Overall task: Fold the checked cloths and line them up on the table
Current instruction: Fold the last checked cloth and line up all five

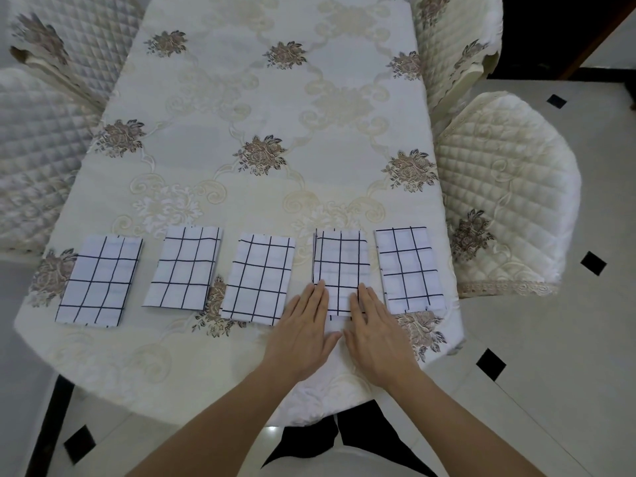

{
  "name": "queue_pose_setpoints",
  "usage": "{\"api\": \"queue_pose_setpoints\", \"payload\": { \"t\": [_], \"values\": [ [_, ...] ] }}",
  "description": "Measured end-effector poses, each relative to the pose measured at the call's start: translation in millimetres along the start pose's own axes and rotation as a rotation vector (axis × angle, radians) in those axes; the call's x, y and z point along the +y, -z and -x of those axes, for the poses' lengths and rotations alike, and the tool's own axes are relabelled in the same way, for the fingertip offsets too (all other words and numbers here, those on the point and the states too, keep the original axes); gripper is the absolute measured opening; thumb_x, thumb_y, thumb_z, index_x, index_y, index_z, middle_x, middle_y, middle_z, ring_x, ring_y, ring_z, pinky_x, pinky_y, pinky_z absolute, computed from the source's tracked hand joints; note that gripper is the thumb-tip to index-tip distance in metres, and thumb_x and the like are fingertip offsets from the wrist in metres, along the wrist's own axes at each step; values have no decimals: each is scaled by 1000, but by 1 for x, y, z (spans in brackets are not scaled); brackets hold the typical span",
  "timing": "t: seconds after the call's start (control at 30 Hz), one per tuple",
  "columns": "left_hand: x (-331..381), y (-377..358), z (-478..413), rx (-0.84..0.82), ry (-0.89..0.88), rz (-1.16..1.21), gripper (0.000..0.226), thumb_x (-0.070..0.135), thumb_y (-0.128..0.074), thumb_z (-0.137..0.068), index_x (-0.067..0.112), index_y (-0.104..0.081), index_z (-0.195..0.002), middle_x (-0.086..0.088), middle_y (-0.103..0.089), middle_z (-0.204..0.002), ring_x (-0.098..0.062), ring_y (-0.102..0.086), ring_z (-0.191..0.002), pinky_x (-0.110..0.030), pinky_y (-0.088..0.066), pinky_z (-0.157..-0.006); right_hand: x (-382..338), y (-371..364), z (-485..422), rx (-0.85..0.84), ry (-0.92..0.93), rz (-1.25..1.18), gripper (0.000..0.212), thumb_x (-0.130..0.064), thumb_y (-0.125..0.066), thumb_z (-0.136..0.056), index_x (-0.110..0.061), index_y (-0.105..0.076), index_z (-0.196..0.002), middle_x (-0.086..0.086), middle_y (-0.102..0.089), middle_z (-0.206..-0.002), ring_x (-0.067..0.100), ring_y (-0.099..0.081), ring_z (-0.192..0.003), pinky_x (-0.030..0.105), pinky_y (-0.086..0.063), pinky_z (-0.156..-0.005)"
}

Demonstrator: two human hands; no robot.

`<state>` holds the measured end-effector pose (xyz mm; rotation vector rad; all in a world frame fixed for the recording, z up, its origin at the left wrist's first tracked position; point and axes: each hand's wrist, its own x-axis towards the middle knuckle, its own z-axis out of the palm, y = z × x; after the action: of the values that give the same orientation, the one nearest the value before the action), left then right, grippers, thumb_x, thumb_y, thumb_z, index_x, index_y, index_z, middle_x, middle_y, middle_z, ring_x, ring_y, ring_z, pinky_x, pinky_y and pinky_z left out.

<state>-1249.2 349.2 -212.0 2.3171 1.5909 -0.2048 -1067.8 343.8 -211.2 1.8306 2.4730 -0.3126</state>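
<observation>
Both hands, left hand (303, 330) and right hand (375, 330), fingers flat, press the 4th cloth (340, 266); all 5 look folded, nearly aligned.

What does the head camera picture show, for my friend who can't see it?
The left hand and right hand lie flat on one folded checked cloth, second from the right in a row of five on a cream flowered tablecloth. Quilted chairs stand alongside.
</observation>
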Motion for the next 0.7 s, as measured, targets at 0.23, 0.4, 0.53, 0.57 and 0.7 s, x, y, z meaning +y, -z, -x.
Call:
{"api": "queue_pose_setpoints", "payload": {
  "t": [0.23, 0.4, 0.53, 0.57, 0.7],
  "values": [
    [-3, 3, 2, -35, 5, -6, 79, 61, -8, -101, 7, 2, -157, -7, 13, -165, -20, 10, -153, -40, -5, -126, -3, 2, -5, 0, 13, -5, 64, -39, -35, -95, 4, -53, -138, 26, -48, -147, 36, -49, -136, 41, -45, -106],
    [-2, 6, 1, -67, 15, -6, 81, 62, -2, -98, 7, 7, -157, -6, 18, -165, -18, 16, -152, -39, 0, -126, -5, 0, -5, 9, 8, -28, 67, -42, -35, -93, 4, -50, -140, 26, -46, -148, 36, -47, -138, 40, -47, -106],
    [-5, 11, 4, -38, 34, -4, 82, 63, 5, -97, 7, 4, -157, -6, 14, -165, -18, 10, -153, -39, -2, -126, -5, 1, -6, 57, 30, -18, 67, -40, -36, -94, 4, -49, -142, 26, -44, -150, 36, -44, -140, 44, -42, -111],
    [-8, 14, 6, -12, 40, -8, 82, 62, 5, -98, 6, -1, -157, -8, 7, -166, -20, 4, -154, -39, -6, -125, -6, 3, -7, 76, 35, -29, 66, -38, -36, -94, 4, -47, -143, 26, -42, -151, 36, -43, -141, 44, -38, -112],
    [-37, 24, 20, 76, 60, -62, 72, 51, -12, -104, 1, -29, -153, -15, -21, -163, -26, -22, -151, -45, -27, -120, -32, 13, -18, 125, 114, -66, 60, -29, -35, -96, 4, -45, -145, 25, -41, -153, 36, -41, -142, 47, -39, -114]
  ]
}}
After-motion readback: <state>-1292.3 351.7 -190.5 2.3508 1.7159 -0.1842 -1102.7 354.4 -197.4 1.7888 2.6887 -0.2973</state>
